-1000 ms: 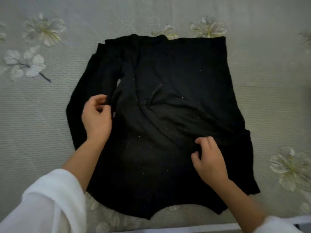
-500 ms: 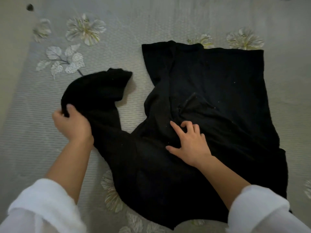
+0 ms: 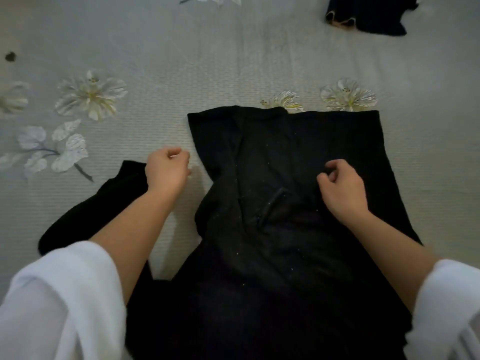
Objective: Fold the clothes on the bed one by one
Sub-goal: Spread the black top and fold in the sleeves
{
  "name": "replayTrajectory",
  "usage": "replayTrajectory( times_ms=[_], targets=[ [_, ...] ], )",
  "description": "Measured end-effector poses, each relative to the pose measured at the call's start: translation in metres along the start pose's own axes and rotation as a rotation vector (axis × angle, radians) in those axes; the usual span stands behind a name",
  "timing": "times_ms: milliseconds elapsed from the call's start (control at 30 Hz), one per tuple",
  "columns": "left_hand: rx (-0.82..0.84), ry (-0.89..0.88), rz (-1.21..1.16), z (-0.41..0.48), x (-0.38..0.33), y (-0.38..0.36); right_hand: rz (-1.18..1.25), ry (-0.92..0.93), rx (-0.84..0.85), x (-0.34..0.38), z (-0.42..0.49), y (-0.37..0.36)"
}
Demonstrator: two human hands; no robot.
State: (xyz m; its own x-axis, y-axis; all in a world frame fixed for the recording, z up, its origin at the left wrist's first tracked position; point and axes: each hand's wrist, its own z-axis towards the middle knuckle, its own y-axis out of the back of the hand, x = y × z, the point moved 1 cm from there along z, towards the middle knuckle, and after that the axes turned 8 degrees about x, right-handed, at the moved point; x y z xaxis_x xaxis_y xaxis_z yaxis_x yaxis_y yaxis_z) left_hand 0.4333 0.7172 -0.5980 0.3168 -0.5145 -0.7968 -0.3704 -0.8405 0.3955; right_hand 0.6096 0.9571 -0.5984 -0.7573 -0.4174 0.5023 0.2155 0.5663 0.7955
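Place: this was a home bedroom.
Surface: a bed (image 3: 233,61) filled the view, under a grey ribbed cover.
Print: white flowers (image 3: 91,96) dotted the cover.
Laundry: a black top (image 3: 298,157) lay at the near side, and a dark garment (image 3: 374,14) lay farther back on the right.

Bed (image 3: 181,61) holds black garment (image 3: 298,152) (dark cloth (image 3: 371,16) beyond).

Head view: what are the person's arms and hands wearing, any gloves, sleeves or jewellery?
The left hand and right hand are bare: no gloves, rings or watch show. The left sleeve and right sleeve are loose, white, ending near the elbows; forearms uncovered.
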Motion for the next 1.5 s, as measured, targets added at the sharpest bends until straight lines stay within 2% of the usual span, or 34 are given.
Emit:
replayTrajectory(
  times_ms=[100,200,267,367,433,567,633,733,800,867,933,1100,1200,1267,1367,1433,1500],
  targets=[
    [-0.003,0.104,-0.182,0.035,-0.013,-0.026,0.115,-0.150,-0.110,-0.026,0.045,0.020],
    [-0.009,0.122,-0.276,0.061,-0.020,-0.045,0.268,-0.274,-0.211,-0.053,0.091,0.036],
    [-0.019,0.145,-0.306,0.076,-0.023,-0.054,0.419,-0.332,-0.211,-0.062,0.114,0.045],
    [-0.009,0.202,-0.310,0.094,-0.026,-0.063,0.551,-0.375,-0.121,-0.065,0.137,0.051],
    [-0.074,0.137,-0.318,0.101,-0.032,-0.063,0.594,-0.392,-0.088,-0.065,0.146,0.053],
    [-0.258,-0.186,-0.238,0.107,-0.052,-0.051,0.766,-0.310,-0.288,-0.067,0.163,0.066],
    [-0.228,-0.228,-0.176,0.113,-0.051,-0.051,0.828,-0.261,-0.288,-0.067,0.166,0.068],
    [-0.075,-0.204,0.015,0.107,-0.038,-0.061,0.822,-0.234,-0.217,-0.069,0.163,0.062],
    [0.014,-0.262,0.144,0.093,-0.030,-0.067,0.736,-0.175,-0.241,-0.061,0.148,0.057],
    [0.084,-0.351,0.265,0.072,-0.023,-0.069,0.532,-0.054,-0.246,-0.045,0.119,0.048],
    [0.105,-0.415,0.369,0.047,-0.012,-0.063,0.397,0.098,-0.151,-0.026,0.078,0.027],
    [0.079,-0.473,0.517,-0.018,0.024,-0.023,0.112,0.401,0.189,0.014,-0.030,-0.040],
    [0.004,-0.457,0.506,-0.045,0.048,0.020,-0.036,0.592,0.231,0.032,-0.086,-0.074],
    [-0.105,-0.438,0.527,-0.059,0.064,0.053,-0.132,0.675,0.247,0.039,-0.117,-0.094],
    [-0.302,-0.302,0.594,-0.077,0.078,0.098,-0.303,0.743,0.325,0.041,-0.151,-0.122],
    [-0.417,-0.064,0.557,-0.079,0.091,0.125,-0.417,0.780,0.389,0.036,-0.165,-0.138],
    [-0.413,0.233,0.306,-0.074,0.105,0.150,-0.514,0.793,0.417,0.027,-0.170,-0.148]
  ],
)
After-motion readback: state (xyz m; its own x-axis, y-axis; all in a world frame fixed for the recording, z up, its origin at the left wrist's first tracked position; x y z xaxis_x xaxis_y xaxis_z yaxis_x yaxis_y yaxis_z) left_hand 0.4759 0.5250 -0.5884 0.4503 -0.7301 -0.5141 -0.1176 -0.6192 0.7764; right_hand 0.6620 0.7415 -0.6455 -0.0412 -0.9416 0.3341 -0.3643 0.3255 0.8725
